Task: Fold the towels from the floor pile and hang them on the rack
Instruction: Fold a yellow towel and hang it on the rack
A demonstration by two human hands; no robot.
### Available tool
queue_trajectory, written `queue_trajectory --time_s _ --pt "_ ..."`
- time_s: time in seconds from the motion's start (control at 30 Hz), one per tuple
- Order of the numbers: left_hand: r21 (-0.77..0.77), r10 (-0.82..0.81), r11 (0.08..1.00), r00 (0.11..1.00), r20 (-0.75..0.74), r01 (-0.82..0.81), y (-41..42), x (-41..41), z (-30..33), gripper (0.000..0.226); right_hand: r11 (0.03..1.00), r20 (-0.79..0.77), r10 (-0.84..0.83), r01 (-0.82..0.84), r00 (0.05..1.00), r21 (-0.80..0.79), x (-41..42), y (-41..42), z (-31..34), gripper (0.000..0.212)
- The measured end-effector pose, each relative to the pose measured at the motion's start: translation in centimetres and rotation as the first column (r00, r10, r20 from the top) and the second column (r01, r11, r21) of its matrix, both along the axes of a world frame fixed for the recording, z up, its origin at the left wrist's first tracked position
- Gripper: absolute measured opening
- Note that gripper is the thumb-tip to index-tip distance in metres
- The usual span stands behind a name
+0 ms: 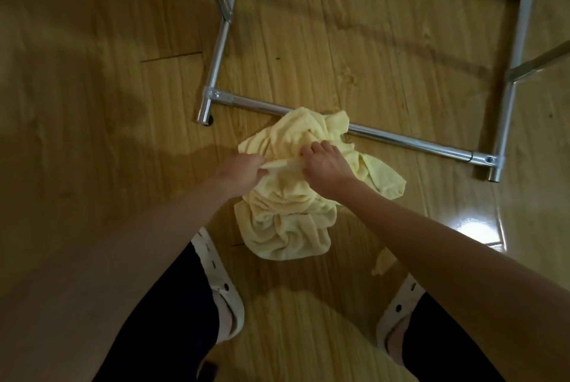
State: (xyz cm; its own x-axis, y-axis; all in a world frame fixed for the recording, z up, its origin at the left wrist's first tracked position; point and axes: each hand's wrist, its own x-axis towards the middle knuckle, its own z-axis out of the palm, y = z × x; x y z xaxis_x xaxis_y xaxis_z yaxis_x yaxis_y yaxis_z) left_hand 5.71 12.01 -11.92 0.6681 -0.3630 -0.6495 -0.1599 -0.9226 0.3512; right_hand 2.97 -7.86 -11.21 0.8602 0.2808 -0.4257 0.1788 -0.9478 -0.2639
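Observation:
A crumpled pile of pale yellow towels (287, 221) lies on the wooden floor, its far edge against the rack's front bottom bar. My left hand (242, 173) pinches a stretched edge of a towel at the pile's left side. My right hand (324, 164) grips the same towel edge a little to the right, fingers curled into the cloth. The metal rack (410, 142) stands just beyond the pile; only its chrome base frame and lower legs show.
The rack's left foot (203, 117) and right foot (495, 176) rest on the wooden floor (92, 104). My two feet in white slippers (223, 289) stand close behind the pile. A small towel corner (382, 264) pokes out near my right foot.

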Motion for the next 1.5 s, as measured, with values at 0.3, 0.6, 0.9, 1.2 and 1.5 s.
queue_trajectory --time_s 0.3,0.6,0.9,1.2,1.5 --pt "0.039 -0.29 0.956 0.956 -0.051 0.292 -1.9 -0.4 11.5 0.038 0.999 -0.03 -0.02 0.021 0.999 0.039 -3.5 -3.2 7.1 0.02" --pt "-0.193 -0.126 0.969 0.983 0.135 0.151 -5.8 -3.4 28.5 0.041 0.955 0.13 -0.202 0.166 0.971 0.247 -6.3 -5.7 19.6 0.013" --pt "-0.475 0.252 0.868 0.951 0.178 -0.141 -8.6 -7.7 43.2 0.04 0.854 0.289 -0.392 0.229 0.874 0.467 -13.6 -5.9 32.9 0.027" --pt "-0.657 0.631 0.44 0.731 -0.259 -0.612 -10.4 -14.0 52.8 0.02 0.872 0.134 -0.153 0.07 0.979 0.485 -22.3 -4.4 41.8 0.092" --pt "-0.696 0.677 0.272 0.646 -0.352 -0.665 -11.1 -16.7 60.2 0.008 0.659 0.391 -0.507 0.053 0.768 0.75 -23.7 -3.3 48.5 0.029"
